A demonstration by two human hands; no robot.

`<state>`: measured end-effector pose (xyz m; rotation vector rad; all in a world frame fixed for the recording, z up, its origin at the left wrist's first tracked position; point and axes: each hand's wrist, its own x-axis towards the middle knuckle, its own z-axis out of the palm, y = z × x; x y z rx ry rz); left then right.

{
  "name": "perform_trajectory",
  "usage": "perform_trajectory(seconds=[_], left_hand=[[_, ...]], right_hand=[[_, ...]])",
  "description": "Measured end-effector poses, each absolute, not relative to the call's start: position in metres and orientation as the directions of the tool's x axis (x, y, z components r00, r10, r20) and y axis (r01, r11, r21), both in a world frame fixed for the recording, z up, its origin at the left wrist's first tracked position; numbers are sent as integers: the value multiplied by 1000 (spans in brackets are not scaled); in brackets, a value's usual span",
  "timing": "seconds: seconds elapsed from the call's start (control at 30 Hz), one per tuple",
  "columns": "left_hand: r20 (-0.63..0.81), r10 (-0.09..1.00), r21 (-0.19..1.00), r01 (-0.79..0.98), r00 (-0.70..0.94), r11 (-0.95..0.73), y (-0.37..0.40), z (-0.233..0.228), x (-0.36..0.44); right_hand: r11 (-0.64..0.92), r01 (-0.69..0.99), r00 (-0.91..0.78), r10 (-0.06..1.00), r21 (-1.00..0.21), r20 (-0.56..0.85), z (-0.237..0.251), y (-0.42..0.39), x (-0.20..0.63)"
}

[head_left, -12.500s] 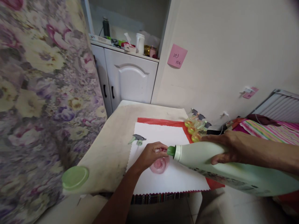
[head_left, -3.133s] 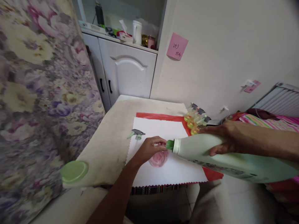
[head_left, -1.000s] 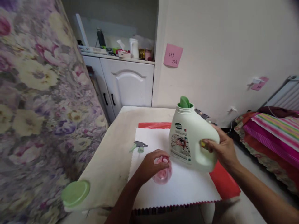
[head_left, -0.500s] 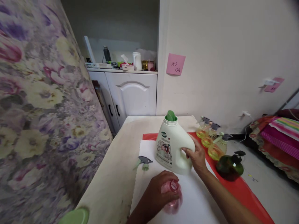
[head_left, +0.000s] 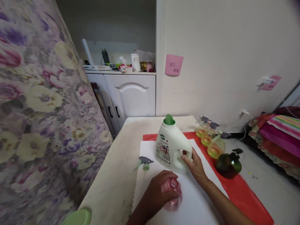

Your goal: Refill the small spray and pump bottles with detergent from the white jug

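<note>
1. Pouring is over: I am now standing the detergent jug (head_left: 172, 147) upright on the white cloth (head_left: 199, 200), where seconds ago it lay tipped toward the pink bottle (head_left: 172, 193).
2. My right hand (head_left: 195, 164) is still curling round the jug's handle (spout uncapped).
3. My left hand (head_left: 161, 192) is keeping its closed grip on the pink bottle, near the worktop's (head_left: 117, 175) front edge.
4. Its loose spray head (head_left: 144, 162) is lying beside the jug, so refitting it looks next.

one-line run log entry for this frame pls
left hand: grips pink bottle, uncapped | right hand: on upright detergent jug handle | spray head: loose on white cloth
</note>
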<state>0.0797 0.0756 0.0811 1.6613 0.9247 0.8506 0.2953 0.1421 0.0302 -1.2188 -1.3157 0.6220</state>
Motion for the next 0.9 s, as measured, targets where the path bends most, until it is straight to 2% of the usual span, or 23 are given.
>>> perform_trajectory(seconds=[0.17, 0.37, 0.43, 0.53, 0.67, 0.77, 0.9], left_hand=[[56, 896, 961, 219, 440, -167, 76, 72, 73], [38, 918, 976, 184, 395, -119, 82, 66, 68], [65, 949, 976, 179, 310, -125, 84, 67, 66], [119, 988, 967, 213, 97, -138, 94, 61, 57], [156, 978, 950, 292, -141, -109, 112, 42, 36], [153, 965, 897, 439, -214, -45, 122, 30, 23], [147, 962, 807, 590, -230, 18, 124, 27, 19]], right_hand=[[237, 299, 308, 893, -924, 328, 9, 86, 312], [216, 192, -39, 976, -957, 213, -10, 28, 283], [188, 188, -86, 981, -964, 175, -10, 26, 267], [149, 203, -83, 987, -968, 134, -11, 32, 251], [127, 177, -87, 990, -976, 114, -19, 38, 244], [140, 161, -90, 988, -977, 127, -23, 37, 244], [200, 157, -72, 979, -967, 191, -24, 33, 245]])
